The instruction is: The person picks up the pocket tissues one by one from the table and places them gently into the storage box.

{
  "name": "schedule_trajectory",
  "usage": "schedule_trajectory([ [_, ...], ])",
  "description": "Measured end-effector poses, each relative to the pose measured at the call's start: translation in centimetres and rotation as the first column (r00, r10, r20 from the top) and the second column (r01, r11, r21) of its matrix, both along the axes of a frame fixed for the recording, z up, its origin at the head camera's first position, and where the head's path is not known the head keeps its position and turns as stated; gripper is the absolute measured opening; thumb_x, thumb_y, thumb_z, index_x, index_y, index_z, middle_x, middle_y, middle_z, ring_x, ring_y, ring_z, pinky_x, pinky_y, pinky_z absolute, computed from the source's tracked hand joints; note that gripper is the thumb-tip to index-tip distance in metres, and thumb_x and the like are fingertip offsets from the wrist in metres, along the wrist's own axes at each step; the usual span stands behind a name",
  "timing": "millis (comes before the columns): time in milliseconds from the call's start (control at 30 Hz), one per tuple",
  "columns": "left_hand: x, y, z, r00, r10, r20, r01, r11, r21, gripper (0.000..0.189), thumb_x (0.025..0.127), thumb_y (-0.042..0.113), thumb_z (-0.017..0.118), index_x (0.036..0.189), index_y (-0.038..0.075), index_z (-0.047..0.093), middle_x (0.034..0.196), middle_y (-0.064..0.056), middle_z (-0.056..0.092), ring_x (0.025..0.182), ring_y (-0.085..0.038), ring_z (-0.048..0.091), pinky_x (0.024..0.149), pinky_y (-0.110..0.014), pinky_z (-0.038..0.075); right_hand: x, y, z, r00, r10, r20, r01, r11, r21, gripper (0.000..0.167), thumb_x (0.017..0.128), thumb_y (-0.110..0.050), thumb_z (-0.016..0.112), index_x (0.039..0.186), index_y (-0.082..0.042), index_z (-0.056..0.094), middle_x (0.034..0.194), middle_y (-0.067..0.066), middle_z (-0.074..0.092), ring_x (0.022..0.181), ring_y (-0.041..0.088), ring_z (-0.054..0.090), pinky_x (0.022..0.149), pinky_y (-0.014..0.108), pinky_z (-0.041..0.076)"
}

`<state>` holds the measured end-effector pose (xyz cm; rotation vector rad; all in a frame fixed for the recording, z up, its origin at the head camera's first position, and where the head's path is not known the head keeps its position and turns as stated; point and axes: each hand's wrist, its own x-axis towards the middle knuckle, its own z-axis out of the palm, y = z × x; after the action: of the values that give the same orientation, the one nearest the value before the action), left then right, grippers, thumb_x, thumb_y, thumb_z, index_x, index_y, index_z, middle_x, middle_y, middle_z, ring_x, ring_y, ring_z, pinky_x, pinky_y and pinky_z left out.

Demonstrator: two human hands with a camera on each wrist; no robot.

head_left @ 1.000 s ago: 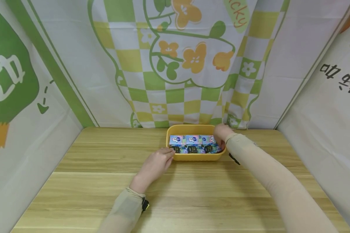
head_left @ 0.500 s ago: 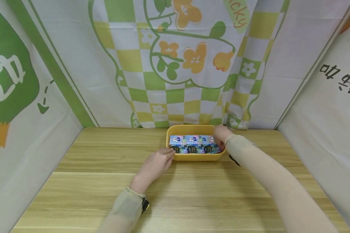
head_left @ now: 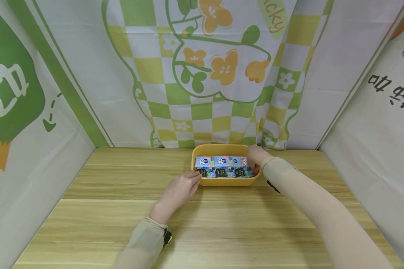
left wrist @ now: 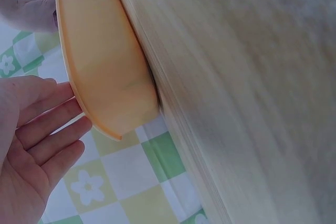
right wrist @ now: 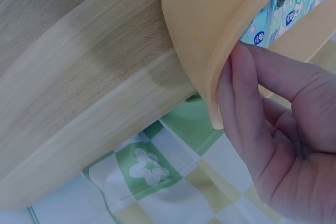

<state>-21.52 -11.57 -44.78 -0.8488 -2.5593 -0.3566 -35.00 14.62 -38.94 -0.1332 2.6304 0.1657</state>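
A yellow plastic basket (head_left: pixel 229 182) stands near the table's back edge in the head view. Inside lie two rows of three small packs that look like tissue packets: light blue and pink ones (head_left: pixel 221 161) behind, dark floral ones (head_left: pixel 221 172) in front. My left hand (head_left: pixel 176 192) touches the basket's front left corner; in the left wrist view its fingers (left wrist: pixel 55 135) are fairly straight against the rim. My right hand (head_left: pixel 257 155) reaches into the right end, beside the packets. In the right wrist view its thumb and fingers come together at the rim (right wrist: pixel 226 61), which hides their tips.
The wooden table (head_left: pixel 202 228) spreads in front of the basket. A green and yellow checked cloth (head_left: pixel 202 108) hangs directly behind it. White printed side walls (head_left: pixel 367 149) bound the table left and right.
The front right packet was tilted and now lies straighter, in line with its row. My right hand has barely shifted; my left hand and the basket stay in place.
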Motion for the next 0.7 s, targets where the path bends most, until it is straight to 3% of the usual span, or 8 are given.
schedule_trajectory([
  [200,-0.01,-0.01,-0.04,1.000,0.004,-0.010,-0.004,1.000,-0.007,0.024,0.089,0.011,0.064,0.111,0.002,0.069,0.116,-0.014,0.068,0.108,-0.029,0.065,0.098,-0.040,0.052,0.28,0.33,-0.11,0.999,0.002,-0.032,-0.004,0.998,-0.062,0.007,0.071,0.004,0.072,0.071,0.005,0.065,0.054,0.003,0.067,0.045,0.009,0.064,0.047,0.018,0.056],
  [433,-0.04,-0.05,-0.16,1.000,0.005,-0.008,-0.005,1.000,-0.005,0.024,0.090,0.011,0.063,0.111,0.002,0.070,0.116,-0.013,0.068,0.108,-0.029,0.065,0.098,-0.040,0.052,0.71,0.61,0.09,0.998,0.055,-0.042,-0.057,0.997,-0.053,0.011,0.072,-0.001,0.073,0.063,-0.002,0.067,0.053,0.000,0.067,0.046,0.006,0.063,0.046,0.016,0.053],
  [700,-0.10,-0.05,-0.22,1.000,-0.002,-0.024,0.001,1.000,-0.003,0.024,0.089,0.010,0.065,0.111,0.001,0.069,0.115,-0.014,0.068,0.107,-0.029,0.065,0.098,-0.040,0.053,0.45,0.84,-0.01,1.000,0.020,-0.007,-0.021,0.995,-0.097,0.008,0.074,-0.003,0.074,0.072,0.000,0.067,0.055,0.000,0.068,0.048,0.005,0.064,0.048,0.017,0.054],
])
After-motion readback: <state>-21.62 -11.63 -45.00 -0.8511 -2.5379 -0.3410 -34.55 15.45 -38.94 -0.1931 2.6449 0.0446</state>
